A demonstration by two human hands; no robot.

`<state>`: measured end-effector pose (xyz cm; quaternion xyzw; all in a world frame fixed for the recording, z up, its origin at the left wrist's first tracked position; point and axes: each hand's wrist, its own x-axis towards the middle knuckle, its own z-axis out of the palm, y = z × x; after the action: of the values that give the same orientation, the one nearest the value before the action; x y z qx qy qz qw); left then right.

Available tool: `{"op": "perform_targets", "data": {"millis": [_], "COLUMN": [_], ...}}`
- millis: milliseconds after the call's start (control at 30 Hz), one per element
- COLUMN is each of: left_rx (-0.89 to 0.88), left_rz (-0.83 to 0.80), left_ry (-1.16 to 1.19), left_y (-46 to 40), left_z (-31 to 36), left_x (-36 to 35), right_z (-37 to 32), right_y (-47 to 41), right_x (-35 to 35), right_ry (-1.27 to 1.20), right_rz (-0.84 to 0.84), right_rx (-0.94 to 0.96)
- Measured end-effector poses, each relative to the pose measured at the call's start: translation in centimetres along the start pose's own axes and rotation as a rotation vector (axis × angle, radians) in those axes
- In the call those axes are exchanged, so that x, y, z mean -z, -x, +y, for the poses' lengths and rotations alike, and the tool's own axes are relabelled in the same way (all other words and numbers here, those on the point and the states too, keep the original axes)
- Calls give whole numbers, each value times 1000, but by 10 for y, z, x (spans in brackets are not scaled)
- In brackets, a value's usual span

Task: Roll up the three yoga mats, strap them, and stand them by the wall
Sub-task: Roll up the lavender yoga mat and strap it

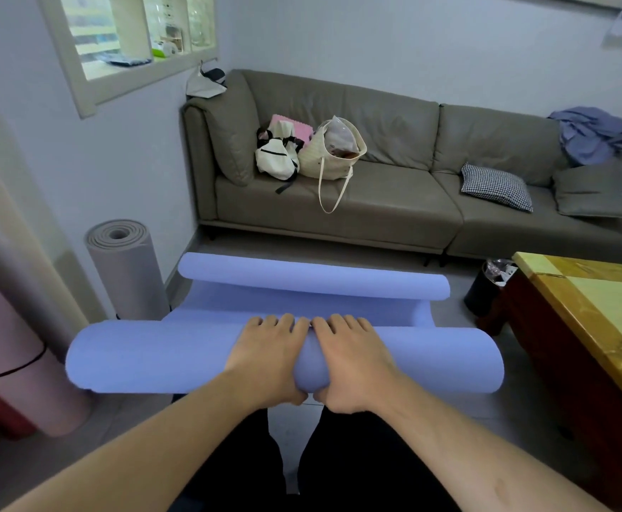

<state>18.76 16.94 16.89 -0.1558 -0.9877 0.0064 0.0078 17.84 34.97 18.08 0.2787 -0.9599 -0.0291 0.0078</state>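
no brand, label or writing can be read anywhere in the room.

the blue mat point(198, 360) lies across the floor in front of the person's knees, its near part wound into a thick roll. both hands sit side by side on the middle of that roll: the left hand point(270, 358) and the right hand point(354, 358) each lie over its top, fingers curled over the far side and thumbs tucked under the near side, so both grip the roll. the 2 hands almost touch each other. beyond them a short flat stretch of the mat runs to its far end point(313, 277), which curls up into a smaller loose roll lying parallel to the near one.

the grey mat point(126, 269) stands upright, fully rolled, against the left wall, just beside the left edge of the blue mat. the pink mat point(17, 349) stands rolled at the far left, nearer the camera, with a thin black strap point(14, 369) around it.

the sofa point(376, 201) runs along the back wall, with a strip of bare floor between its front edge and the blue mat's far curl. 2 bags point(309, 149) sit on its left seat. the wooden table point(594, 312) stands at the right, its corner close to the right end of the near roll, and a black bin point(486, 286) sits between table and sofa.
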Motion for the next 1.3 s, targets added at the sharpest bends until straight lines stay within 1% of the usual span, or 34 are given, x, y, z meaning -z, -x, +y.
{"op": "perform_targets", "data": {"millis": [133, 200, 333, 400, 567, 700, 800, 933, 1067, 1167, 1300], "left_rx": [0, -4, 16, 52, 50, 58, 67, 44, 27, 19, -7], "left_rz": [-58, -23, 75, 94, 11, -70, -45, -8, -36, -80, -119], "left_ry": [67, 42, -126, -118, -28, 51, 17, -151, -139, -120, -62], "left_y": [-11, -9, 6, 8, -6, -18, -14, -3, -6, -3, 0], "left_z": [-7, -4, 9, 11, 1, -8, -4, 4, 1, 1, -2], "left_x": [7, 7, -14, -14, 0, 12, 10, -2, 12, 17, 25], "right_z": [-1, 0, 1, 1, 0, -3, -4, -2, 2, 3, 1], "right_y": [5, 1, -5, -8, -8, -3, -7, -8, -5, 1, 7], "right_x": [-13, -13, -4, -1, -6, -21, -22, -17, -15, -12, -5], "right_ry": [28, 18, -28, -38, -19, 87, 97, 50, 23, 16, -3], "right_rz": [80, 89, 43, 24, 38, 91, 87, 74, 106, 105, 85], "right_rx": [-19, -27, -34, -31, -46, -73, -91, -87, -53, -10, 2]}}
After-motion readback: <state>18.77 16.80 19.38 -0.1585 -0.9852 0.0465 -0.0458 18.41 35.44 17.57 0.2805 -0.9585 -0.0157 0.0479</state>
